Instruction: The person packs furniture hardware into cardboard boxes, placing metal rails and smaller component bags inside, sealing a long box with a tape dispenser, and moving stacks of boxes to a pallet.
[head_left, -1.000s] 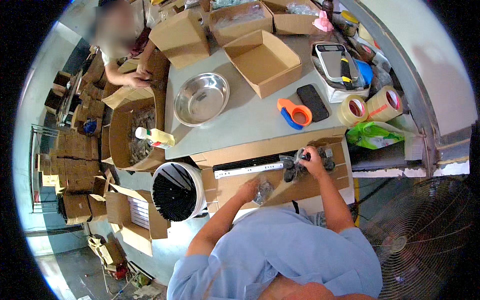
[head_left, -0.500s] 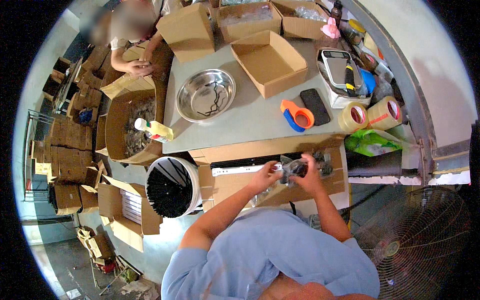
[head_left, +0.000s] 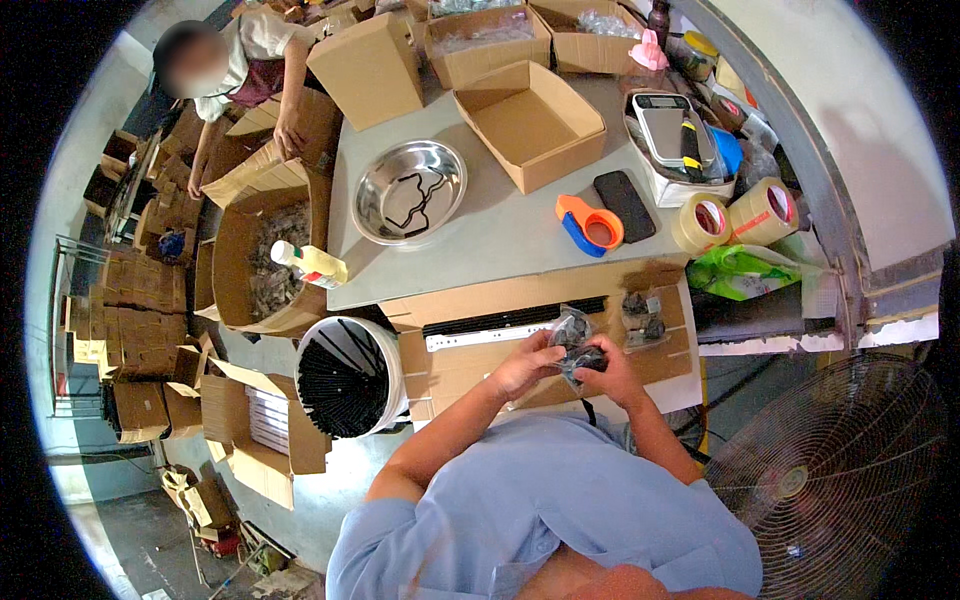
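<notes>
Grey tabletop [head_left: 490, 245] spreads through a cluttered workroom, with a shiny steel bowl [head_left: 376, 192] standing on it and thin, bent black strips [head_left: 423, 200] lying inside. To the right of the bowl and nearer the person, past the table's edge, the left hand [head_left: 527, 367] and the right hand [head_left: 613, 375] hold a clear plastic bag [head_left: 570, 330] of dark parts between them. The left hand's grip is narrow, thumb and fingers pinching the bag's left side; the right hand curls around the dark lump at its lower right, though I cannot tell how closely its fingertips meet. Also on the person's side of the bowl, brown cardboard [head_left: 455, 380] bears a white rail [head_left: 480, 338] beside a bundle of black rods [head_left: 530, 315], and farther to the bowl's right lie more bagged dark parts [head_left: 643, 322]. Right of the bowl, an open shallow box [head_left: 530, 120] sits near an orange and blue tape dispenser [head_left: 590, 227], a black phone [head_left: 624, 207] and two rolls of clear tape [head_left: 703, 223]. Below the bowl and slightly to its left, a white bucket [head_left: 398, 360] holds a dense sheaf of dark sticks [head_left: 340, 385]. Left of the bowl, a bottle [head_left: 308, 264] stands before a large carton [head_left: 235, 265], and a co-worker [head_left: 262, 60] leans in with both arms lowered.
</notes>
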